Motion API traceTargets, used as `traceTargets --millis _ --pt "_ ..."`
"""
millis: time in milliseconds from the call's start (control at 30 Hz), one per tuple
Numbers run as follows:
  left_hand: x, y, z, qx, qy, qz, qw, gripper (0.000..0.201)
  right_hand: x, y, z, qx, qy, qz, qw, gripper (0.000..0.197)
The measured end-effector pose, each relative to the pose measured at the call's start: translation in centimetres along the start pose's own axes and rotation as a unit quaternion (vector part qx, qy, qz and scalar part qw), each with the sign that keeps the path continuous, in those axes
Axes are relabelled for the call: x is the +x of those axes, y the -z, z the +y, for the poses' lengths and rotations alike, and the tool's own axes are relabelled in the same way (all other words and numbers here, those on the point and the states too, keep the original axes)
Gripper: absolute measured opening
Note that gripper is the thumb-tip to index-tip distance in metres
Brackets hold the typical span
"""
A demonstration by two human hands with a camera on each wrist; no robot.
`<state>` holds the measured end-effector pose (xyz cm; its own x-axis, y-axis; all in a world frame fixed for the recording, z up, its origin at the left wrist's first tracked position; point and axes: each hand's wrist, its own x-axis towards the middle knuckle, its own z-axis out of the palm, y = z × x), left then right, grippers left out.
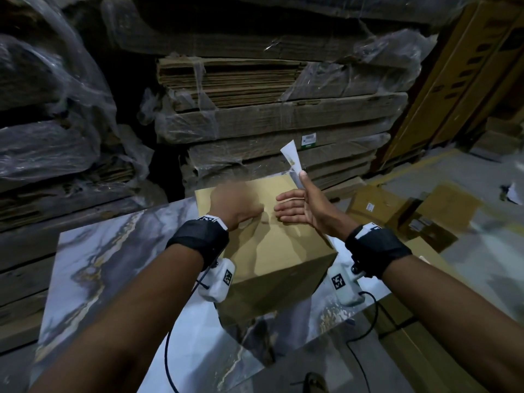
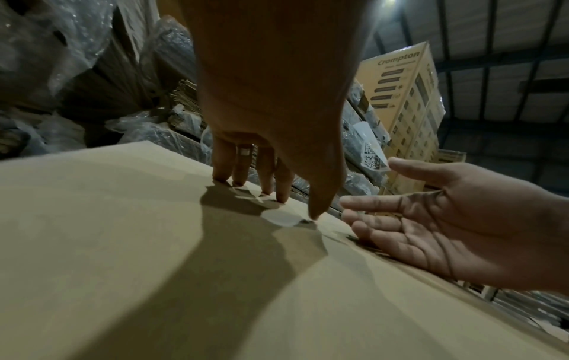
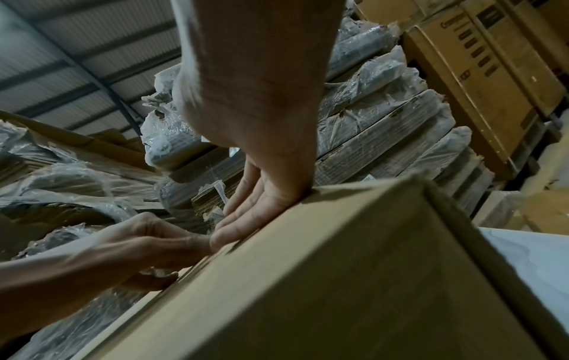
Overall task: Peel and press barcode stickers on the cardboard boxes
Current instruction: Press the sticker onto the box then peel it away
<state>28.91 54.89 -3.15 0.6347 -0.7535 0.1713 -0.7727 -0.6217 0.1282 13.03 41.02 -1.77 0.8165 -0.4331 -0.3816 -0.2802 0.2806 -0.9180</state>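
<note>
Warehouse setting, dim light; flattened cardboard bundles (image 1: pixel 272 80) in plastic wrap stacked behind the work surface, corrugated roof overhead in the wrist views.

Item 1, left: marble-patterned table (image 1: pixel 113 251), grey and white with gold veining, carrying the box.

Item 2, centre: cardboard box (image 1: pixel 272 245), plain brown, closed, standing on the table, one corner toward the viewer.

Item 3, centre-left: left hand (image 1: pixel 235 205), blurred in the head view, set on the box top. The left wrist view shows its fingers (image 2: pixel 261 175) straight and pointing down, tips touching the cardboard, thumb tip beside them. A pale sticker (image 2: pixel 281 218) lies flat on the box top under and between those tips. A ring sits on one finger.

Item 4, centre-right: right hand (image 1: pixel 297 208), palm turned leftward, four fingers extended and close together, their edge resting on the box top just beside the left hand. Thumb raised, pinching a white backing strip (image 1: pixel 292 157) against the forefinger side; the strip stands upward, curled, with printed code squares visible in the left wrist view.

Item 5, right: tall printed cartons (image 1: pixel 453 80), upright. More flat brown boxes (image 1: pixel 411 211) with small labels lie on the floor beyond the table.
</note>
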Motion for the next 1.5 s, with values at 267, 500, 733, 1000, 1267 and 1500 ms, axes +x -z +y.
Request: traceTargets --millis 267,500,733,1000,1267,1500 --pt "0.1 0.4 1.2 0.015 -0.009 -0.015 1.0 0.055 0.2 -0.2 1.0 -0.004 0.026 0.053 0.998 0.089" --pt "-0.2 0.5 0.5 0.023 -0.032 0.004 0.999 0.034 -0.1 -0.5 1.5 -0.007 0.061 0.082 0.995 0.08" --pt "-2.0 -0.9 -1.4 -0.002 -0.175 -0.167 0.97 0.054 -0.4 -1.0 3.4 -0.026 0.183 0.118 0.976 0.07" --pt "-0.9 0.3 -0.9 -0.041 -0.131 -0.203 0.97 0.076 -0.5 -0.8 3.8 -0.043 0.22 0.106 0.969 0.068" --pt "-0.9 -0.4 -1.5 -0.028 -0.142 -0.186 0.972 0.059 -0.6 -0.7 4.0 -0.038 0.225 0.106 0.968 0.064" --pt "-0.8 -0.7 -1.4 -0.03 -0.144 -0.184 0.972 0.047 -0.8 -0.8 4.0 -0.031 0.227 0.095 0.969 0.066"
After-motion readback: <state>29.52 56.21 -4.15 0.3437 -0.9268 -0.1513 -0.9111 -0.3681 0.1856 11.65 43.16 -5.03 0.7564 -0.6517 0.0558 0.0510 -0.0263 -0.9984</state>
